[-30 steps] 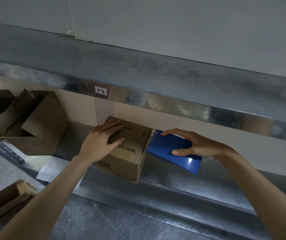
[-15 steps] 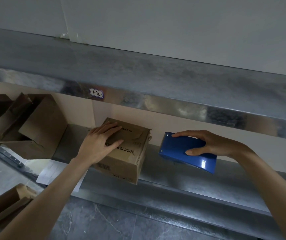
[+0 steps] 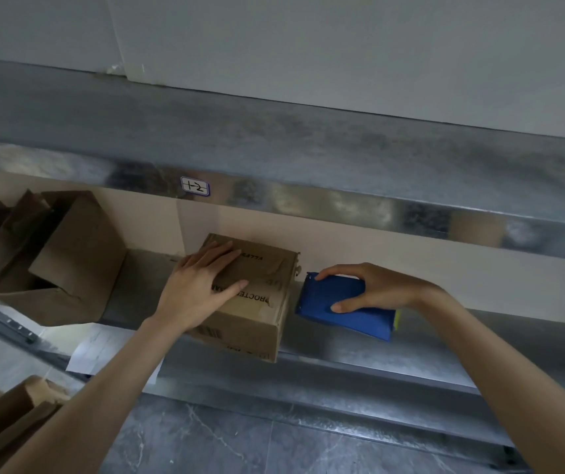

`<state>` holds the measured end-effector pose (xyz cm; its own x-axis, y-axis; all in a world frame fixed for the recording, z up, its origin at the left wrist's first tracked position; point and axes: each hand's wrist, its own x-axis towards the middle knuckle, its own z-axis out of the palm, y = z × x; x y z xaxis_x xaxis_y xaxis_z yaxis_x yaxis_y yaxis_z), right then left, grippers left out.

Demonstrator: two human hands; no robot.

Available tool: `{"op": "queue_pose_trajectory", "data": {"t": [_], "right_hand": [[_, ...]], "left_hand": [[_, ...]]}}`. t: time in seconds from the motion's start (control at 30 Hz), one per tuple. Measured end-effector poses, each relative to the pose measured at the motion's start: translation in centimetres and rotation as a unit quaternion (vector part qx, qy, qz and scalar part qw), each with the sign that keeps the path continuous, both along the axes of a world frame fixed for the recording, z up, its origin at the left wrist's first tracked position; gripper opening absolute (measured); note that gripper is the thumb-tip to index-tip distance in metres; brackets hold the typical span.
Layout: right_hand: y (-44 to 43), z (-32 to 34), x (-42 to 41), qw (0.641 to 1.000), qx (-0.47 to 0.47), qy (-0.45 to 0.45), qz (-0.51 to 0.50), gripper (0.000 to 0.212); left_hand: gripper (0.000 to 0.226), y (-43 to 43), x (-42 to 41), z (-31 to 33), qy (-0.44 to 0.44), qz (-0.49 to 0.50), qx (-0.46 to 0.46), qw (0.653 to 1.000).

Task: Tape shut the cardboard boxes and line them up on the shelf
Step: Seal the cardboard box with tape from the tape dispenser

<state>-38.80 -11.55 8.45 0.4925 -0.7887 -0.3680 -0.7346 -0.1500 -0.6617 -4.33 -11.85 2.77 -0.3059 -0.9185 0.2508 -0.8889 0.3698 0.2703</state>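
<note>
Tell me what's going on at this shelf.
A person is working on a small cardboard box on the metal shelf. The left hand presses flat on its closed top, while the right hand grips a blue tape dispenser just beside the box's right end. An open cardboard box sits further left.

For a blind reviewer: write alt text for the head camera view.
A person's left hand rests flat on a closed cardboard box on a metal shelf, while the right hand grips a blue tool just right of the box. Open cardboard boxes sit further left.
</note>
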Motion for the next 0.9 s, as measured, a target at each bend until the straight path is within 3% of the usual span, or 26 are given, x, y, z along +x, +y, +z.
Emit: {"op": "queue_pose_trajectory", "data": {"t": [0.27,0.43,0.57,0.73,0.9], "right_hand": [[0.6,0.3,3.6,0.997,-0.054,0.046,-0.022,0.056],[1.6,-2.0,5.7,0.981,-0.083,0.171,-0.039,0.062],[2.1,-5.0,6.0,0.97,-0.093,0.2,-0.106,0.063],[2.9,-7.7,4.9,0.959,-0.059,0.116,-0.253,0.072],[3.7,-10.4,6.1,0.943,-0.1,0.099,-0.303,0.075]], "left_hand": [[0.079,0.1,-0.3,0.3,0.0,-0.002,-0.01,1.0],[0.066,0.2,-0.2,0.0,0.013,-0.004,-0.025,1.0],[0.067,0.2,-0.2,0.0,0.018,0.002,-0.02,1.0],[0.066,0.4,-0.4,0.0,0.046,0.015,-0.019,0.999],[0.068,0.3,-0.6,-0.2,0.054,0.023,-0.018,0.998]]}}
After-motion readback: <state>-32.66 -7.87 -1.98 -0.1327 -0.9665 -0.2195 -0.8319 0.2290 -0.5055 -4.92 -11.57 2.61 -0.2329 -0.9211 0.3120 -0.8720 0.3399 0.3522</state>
